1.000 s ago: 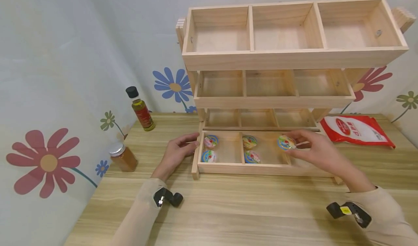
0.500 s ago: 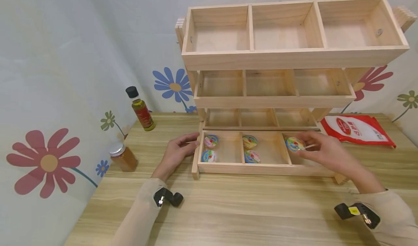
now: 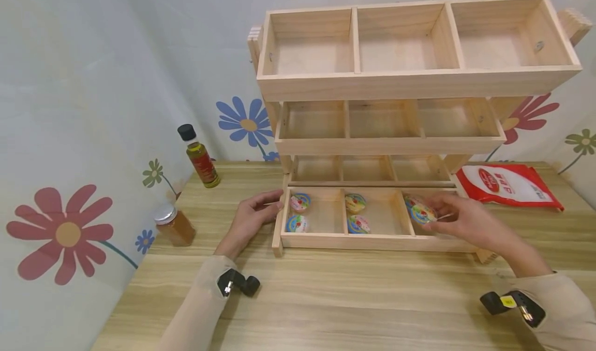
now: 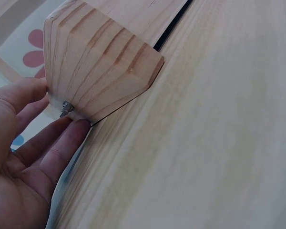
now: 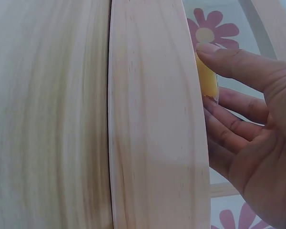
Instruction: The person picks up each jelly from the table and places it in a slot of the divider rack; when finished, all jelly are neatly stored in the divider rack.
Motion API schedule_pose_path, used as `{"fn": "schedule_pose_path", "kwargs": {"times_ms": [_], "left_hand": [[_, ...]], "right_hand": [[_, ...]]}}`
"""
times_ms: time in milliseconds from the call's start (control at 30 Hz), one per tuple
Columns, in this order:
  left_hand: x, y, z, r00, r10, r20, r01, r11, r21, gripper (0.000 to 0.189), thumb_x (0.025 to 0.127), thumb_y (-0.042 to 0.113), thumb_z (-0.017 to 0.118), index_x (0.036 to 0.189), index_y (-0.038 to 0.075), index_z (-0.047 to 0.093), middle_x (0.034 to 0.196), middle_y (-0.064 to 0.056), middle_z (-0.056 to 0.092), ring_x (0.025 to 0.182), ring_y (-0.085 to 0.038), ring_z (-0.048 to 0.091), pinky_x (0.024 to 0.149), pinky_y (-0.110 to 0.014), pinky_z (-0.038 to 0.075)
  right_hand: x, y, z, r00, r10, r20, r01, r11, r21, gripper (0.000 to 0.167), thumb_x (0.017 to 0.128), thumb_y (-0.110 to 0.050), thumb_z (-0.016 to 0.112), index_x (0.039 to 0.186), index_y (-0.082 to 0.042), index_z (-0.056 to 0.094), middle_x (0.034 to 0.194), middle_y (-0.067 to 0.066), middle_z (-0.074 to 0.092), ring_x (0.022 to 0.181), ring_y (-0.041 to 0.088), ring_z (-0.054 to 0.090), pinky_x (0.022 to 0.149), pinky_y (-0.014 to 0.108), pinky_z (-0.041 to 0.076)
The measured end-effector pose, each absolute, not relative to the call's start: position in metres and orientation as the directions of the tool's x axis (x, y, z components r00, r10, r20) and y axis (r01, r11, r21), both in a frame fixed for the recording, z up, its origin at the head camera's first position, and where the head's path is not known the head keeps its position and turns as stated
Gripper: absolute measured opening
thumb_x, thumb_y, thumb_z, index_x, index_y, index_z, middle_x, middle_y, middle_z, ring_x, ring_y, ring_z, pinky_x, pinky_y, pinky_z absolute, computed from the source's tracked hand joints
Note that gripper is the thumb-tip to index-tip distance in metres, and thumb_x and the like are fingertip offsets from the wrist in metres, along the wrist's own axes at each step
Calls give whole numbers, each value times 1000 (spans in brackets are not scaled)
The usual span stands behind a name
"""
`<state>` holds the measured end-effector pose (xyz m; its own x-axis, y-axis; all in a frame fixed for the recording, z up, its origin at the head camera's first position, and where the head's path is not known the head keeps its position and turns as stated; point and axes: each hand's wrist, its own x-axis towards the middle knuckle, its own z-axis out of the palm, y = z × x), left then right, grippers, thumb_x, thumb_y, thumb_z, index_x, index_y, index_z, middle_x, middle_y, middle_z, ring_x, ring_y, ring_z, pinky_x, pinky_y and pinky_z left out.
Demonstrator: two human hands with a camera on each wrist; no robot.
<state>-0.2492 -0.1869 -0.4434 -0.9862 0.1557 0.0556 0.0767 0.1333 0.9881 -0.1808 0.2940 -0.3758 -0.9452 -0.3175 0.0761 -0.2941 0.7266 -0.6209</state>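
Note:
In the head view my right hand [image 3: 461, 219] is over the right compartment of the rack's lowest tray [image 3: 326, 241], pinching a small jelly cup [image 3: 423, 215] with a colourful printed lid. Its yellow side shows between thumb and fingers in the right wrist view, where the hand [image 5: 257, 129] is beyond the tray's front board [image 5: 157, 119]. Another printed lid [image 3: 411, 201] peeks out behind that cup. At the rack's left end, my left hand [image 3: 249, 219] rests its thumb and fingertips against the wooden foot [image 4: 102, 62], beside a metal bolt [image 4: 66, 109].
Two jelly cups [image 3: 297, 223] lie in the left compartment and two jelly cups [image 3: 358, 224] in the middle one. Higher trays [image 3: 419, 84] overhang the lowest. A jar [image 3: 177, 229] and an oil bottle [image 3: 202, 164] stand left; a red-and-white bag [image 3: 509, 186] lies right.
My right hand has moved right with the jelly cup, from the middle divider into the right compartment. A second lid now shows behind the held cup. The left hand stays at the rack's end.

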Motion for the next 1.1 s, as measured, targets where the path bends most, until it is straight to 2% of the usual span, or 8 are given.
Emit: {"fn": "schedule_pose_path", "kwargs": {"times_ms": [267,433,1100], "left_hand": [[-247,-187,-444,-988,150,43,57,89,994,39,101,13,76,137,2,70,135,-17,69,115,-26,70,93,-35,63],[-247,-186,-444,-987,155,48,62,87,994,39,101,13,76,138,1,70,135,-19,68,114,-25,70,93,-35,63],[-249,-186,-441,-988,154,34,51,103,993,41,100,16,77,138,3,70,136,-16,68,117,-26,69,93,-34,63]], "right_hand": [[-181,296,-382,-941,-339,9,-264,716,-647,55,91,-23,87,133,4,65,115,12,71,103,30,67,76,26,61],[-183,298,-385,-935,-354,16,-276,700,-658,50,92,-19,86,130,5,66,116,13,70,102,30,68,76,25,61],[-189,306,-391,-921,-388,39,-313,676,-667,47,90,-12,87,129,6,66,118,17,70,100,31,70,76,24,61]]}}
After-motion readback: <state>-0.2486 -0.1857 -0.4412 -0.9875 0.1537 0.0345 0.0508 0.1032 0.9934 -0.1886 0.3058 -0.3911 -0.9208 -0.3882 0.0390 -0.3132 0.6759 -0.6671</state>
